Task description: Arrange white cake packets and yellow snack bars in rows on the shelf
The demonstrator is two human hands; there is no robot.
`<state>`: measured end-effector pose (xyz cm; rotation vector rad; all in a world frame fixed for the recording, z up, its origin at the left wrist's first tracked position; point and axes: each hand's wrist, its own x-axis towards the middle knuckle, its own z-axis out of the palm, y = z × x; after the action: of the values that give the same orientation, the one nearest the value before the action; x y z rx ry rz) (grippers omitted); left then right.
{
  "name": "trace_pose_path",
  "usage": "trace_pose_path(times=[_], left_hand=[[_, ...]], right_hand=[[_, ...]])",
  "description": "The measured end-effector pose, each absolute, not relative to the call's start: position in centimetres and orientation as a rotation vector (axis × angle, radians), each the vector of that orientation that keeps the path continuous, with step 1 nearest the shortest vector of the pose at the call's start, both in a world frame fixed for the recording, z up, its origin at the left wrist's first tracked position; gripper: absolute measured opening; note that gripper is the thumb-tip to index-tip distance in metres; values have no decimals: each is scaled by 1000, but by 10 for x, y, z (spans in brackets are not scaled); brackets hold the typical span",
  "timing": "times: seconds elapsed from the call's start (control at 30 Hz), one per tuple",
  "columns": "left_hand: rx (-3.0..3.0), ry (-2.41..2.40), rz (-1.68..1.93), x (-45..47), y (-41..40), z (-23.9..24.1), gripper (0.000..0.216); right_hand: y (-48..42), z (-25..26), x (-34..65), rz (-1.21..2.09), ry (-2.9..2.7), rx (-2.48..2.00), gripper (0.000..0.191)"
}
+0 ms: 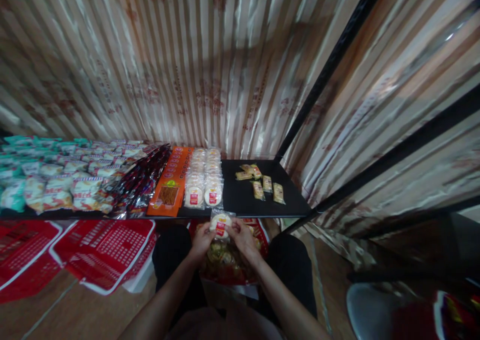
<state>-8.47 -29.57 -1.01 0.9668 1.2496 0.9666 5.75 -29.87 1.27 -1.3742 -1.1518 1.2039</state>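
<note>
Currently pinching, apparently steadying, red-labelled clear plastic packet with round white disc (220, 222) between fingertips of left hand (203, 238) and right hand (241, 234), five o'clock from two rows of matching white packets (212, 180); probably needing level grip next.

Forearms (170, 280) reach forward, left grip (203, 237) and right grip (240, 234) pinching close together

Shop-like space, snack packets (213, 196) on shelf (245, 202)
</note>
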Motion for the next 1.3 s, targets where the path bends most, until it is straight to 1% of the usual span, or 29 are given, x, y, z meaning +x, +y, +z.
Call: trace_pose_path(times=[0.1,0.33,0.47,0.6,0.77,0.9,1.1,1.3], left_hand=[[1148,1387,990,-87,-286,-7,24],[1621,1801,1192,-91,-274,12,39],[1811,1929,1309,-95,-267,14,45],[1890,1970,1271,-98,-253,9,56],[1931,1988,1234,-100,-238,2,60],[1973,2064,1207,-100,-234,1,62],[2082,2156,1160,-96,-226,1,66],[2149,2214,1161,-91,-220,1,68]], right_hand=[[-284,23,55,1148,-1240,-1378,23],[-242,41,51,959,-1431,-1465,17],[-230,46,48,836,-1500,-1570,15],[-222,48,44,772,-1522,-1626,17],[-215,44,42,718,-1543,-1668,20],[-214,34,39,592,-1505,-1710,22],[-216,20,34,486,-1506,-1685,33],[-213,0,36,431,-1513,-1610,64]])
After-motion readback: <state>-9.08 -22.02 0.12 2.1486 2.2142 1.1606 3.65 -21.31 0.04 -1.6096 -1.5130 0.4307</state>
